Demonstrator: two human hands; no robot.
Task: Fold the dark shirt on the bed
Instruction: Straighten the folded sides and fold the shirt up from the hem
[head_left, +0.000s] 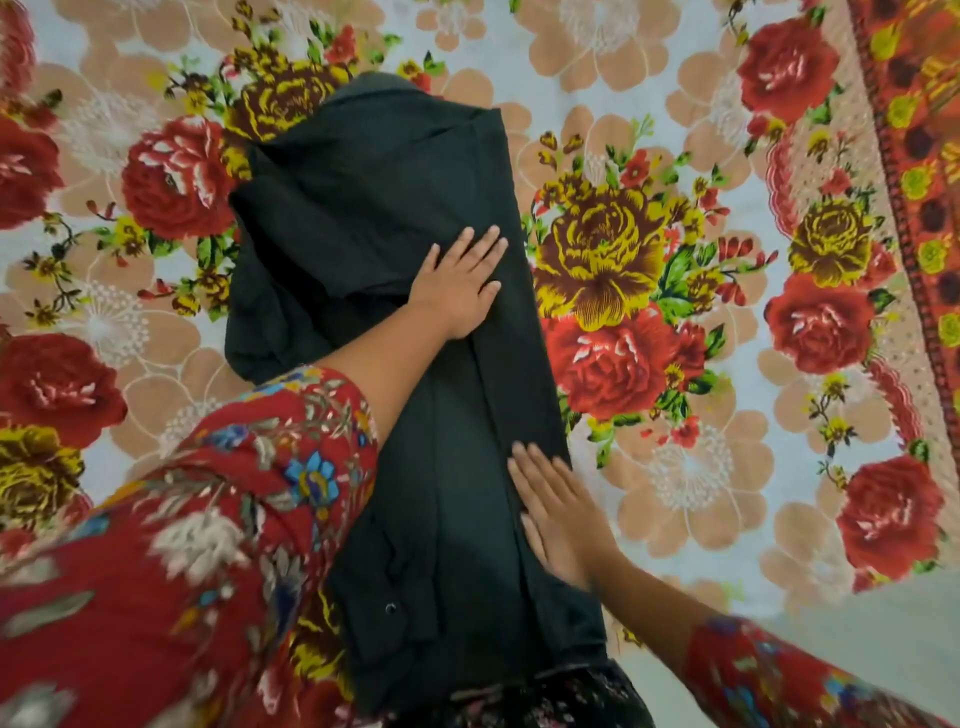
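While we look down from the head view, we see the dark, almost black cloth shirt (395, 291) lying as a long narrow strip on the flower-printed bed sheet (675, 104), running from the upper centre of the frame to the bottom edge. Its right edge is a straight fold line, while its left side bunches into loose folds at the middle left. A small round button (390, 607) shows on the lower part of the strip.

Our left hand (457, 283) lies palm down at the centre of the frame, fingers straight and slightly spread, pressing the shirt near its right edge. Our right hand (558, 514), lower centre and somewhat blurred, rests flat on the same edge with straight fingers close together. Neither hand pinches the cloth.

Red floral sleeves (208, 519) fill the lower left and lower right corners. A pale grey surface (857, 649) shows at the lower right, beyond the sheet.
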